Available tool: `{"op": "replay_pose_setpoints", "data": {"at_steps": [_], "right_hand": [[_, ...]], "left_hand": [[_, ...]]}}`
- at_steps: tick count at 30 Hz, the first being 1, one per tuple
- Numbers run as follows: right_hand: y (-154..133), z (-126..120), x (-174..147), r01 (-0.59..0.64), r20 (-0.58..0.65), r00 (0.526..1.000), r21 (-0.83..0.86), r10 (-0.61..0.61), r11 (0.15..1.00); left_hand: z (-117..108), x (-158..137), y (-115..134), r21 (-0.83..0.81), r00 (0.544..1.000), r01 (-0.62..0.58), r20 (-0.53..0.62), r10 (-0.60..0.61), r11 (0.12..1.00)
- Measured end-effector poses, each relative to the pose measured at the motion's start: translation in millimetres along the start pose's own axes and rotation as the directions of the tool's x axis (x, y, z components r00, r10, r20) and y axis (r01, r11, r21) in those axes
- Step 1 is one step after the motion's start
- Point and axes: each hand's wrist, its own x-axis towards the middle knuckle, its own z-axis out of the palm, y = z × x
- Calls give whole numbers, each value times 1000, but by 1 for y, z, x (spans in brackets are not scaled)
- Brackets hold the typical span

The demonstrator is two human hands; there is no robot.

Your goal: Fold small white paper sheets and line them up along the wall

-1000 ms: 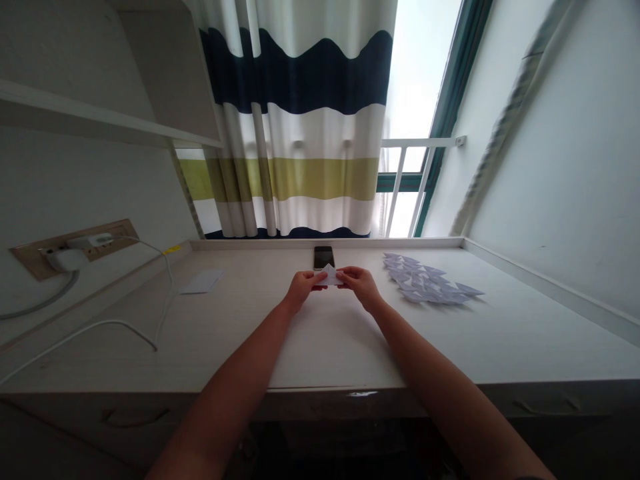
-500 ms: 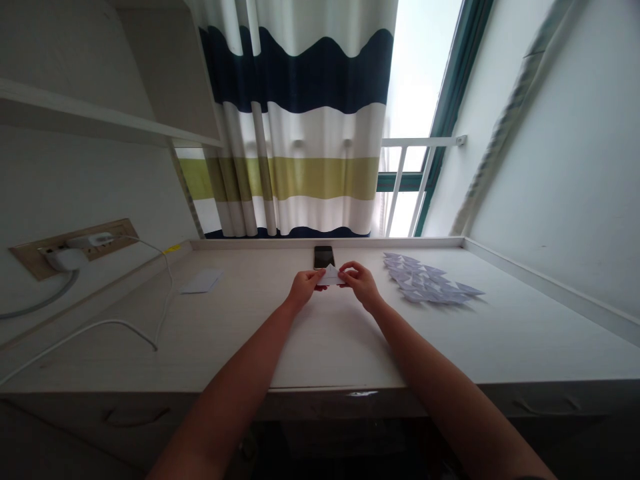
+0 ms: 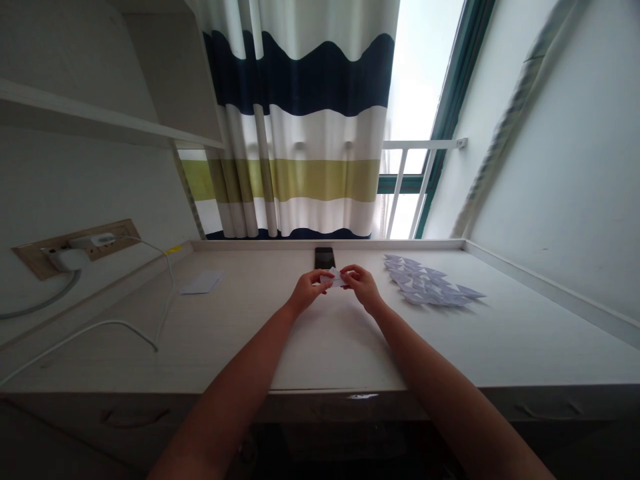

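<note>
Between my hands, above the middle of the desk, is a small folded piece of white paper (image 3: 337, 279). My left hand (image 3: 309, 291) pinches its left end, with the thumb over the near face. My right hand (image 3: 361, 285) grips the right end between thumb and fingers. Part of the paper is covered by the fingers. Just behind it a dark phone (image 3: 324, 257) lies flat on the desk. To the right lie several folded white paper pieces (image 3: 425, 283), pointed and overlapping in rows. A flat stack of white paper (image 3: 202, 282) rests on the left.
The pale desk (image 3: 240, 347) has a raised rim along the back and right. A white cable (image 3: 120, 323) runs across its left side from a wall socket (image 3: 75, 247). A striped curtain (image 3: 305, 153) hangs behind, and a shelf (image 3: 100, 120) juts out at upper left.
The paper's peak showed clearly before; now the left thumb and fingers have moved over it and cover more of the paper. Both hands stay in nearly the same place.
</note>
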Motion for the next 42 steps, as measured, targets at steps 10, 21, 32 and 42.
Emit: {"op": "replay_pose_setpoints", "data": {"at_steps": [10, 21, 32, 42], "right_hand": [[-7, 2, -4, -16, 23, 1000, -13, 16, 1000], [-7, 1, -3, -9, -23, 1000, -61, 8, 998], [-8, 1, -3, -11, -15, 1000, -21, 11, 1000], [-3, -2, -1, 89, -17, 995, -192, -94, 977]], "left_hand": [[-3, 0, 4, -37, 996, 55, -62, -58, 998], [-4, 3, 1, 20, 988, 62, -140, -59, 998], [-5, 1, 1, 97, 993, -33, -111, 44, 995], [-5, 5, -5, 72, 988, -38, -147, 48, 997]]}}
